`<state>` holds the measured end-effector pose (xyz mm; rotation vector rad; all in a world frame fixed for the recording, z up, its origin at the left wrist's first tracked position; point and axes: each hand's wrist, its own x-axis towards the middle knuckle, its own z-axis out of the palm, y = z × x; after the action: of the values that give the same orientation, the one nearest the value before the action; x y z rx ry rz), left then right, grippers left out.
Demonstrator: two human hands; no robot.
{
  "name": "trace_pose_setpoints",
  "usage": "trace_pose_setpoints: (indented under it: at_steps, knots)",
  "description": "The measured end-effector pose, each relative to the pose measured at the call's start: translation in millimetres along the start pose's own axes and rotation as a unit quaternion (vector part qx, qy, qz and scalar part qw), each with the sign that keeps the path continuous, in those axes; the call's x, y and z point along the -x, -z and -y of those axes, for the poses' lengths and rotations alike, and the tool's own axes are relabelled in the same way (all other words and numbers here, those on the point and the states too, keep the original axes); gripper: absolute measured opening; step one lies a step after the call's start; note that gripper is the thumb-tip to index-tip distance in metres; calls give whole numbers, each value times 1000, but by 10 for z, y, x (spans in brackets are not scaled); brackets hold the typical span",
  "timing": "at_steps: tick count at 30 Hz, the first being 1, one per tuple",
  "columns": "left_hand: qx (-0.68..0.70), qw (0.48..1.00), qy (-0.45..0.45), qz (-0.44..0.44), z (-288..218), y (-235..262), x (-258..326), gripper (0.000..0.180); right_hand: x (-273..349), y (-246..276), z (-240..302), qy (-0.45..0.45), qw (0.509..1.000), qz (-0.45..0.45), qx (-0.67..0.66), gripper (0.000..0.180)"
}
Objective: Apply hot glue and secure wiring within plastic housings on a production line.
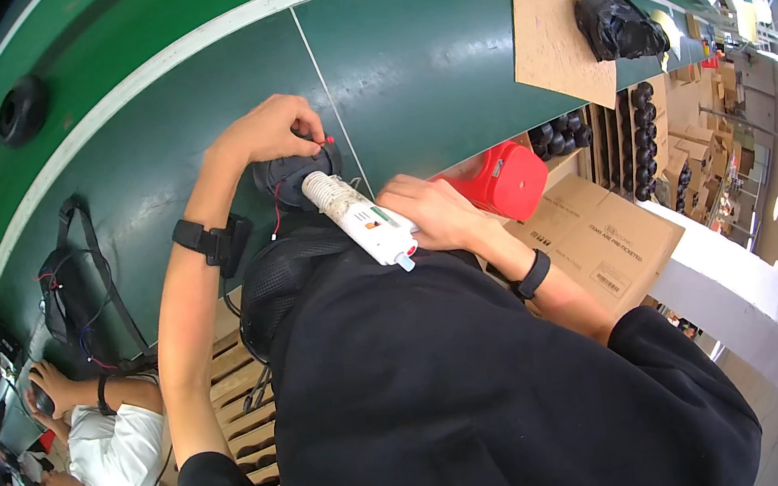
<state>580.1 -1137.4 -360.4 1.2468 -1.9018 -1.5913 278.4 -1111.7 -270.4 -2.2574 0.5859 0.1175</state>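
My left hand (279, 131) is closed in a pinch on a thin red wire (319, 143) with a small red end, above a black round housing (268, 176). More of the red wire hangs down the housing's near side. The housing rests at the near edge of the green table. My right hand (426, 210) is wrapped round a white hot-glue gun (369, 226), hiding its grip. Its ribbed, stained front points up toward the housing, and a pale blue stick pokes out of its back end.
A red plastic container (512, 182) and a cardboard box (608, 242) stand right of my right hand. On the green table (412, 51) lie a brown board (550, 31), a black bag (617, 24) and a strapped black part with wires (77, 287). A co-worker (124, 444) sits at left.
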Motion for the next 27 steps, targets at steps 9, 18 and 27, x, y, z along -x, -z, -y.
trace_pose_setpoints:
  at_steps: [9,18,27]
  knots:
    - [28,995,33,-87,13,-63,-83,16,-166,-92,-23,19,1000,13,15,30]
    - [81,979,95,-163,159,-121,26,19,-19,36,161,-66,995,23,73,30]
    - [67,936,186,-292,22,-208,328,20,-73,80,183,-40,995,18,86,33]
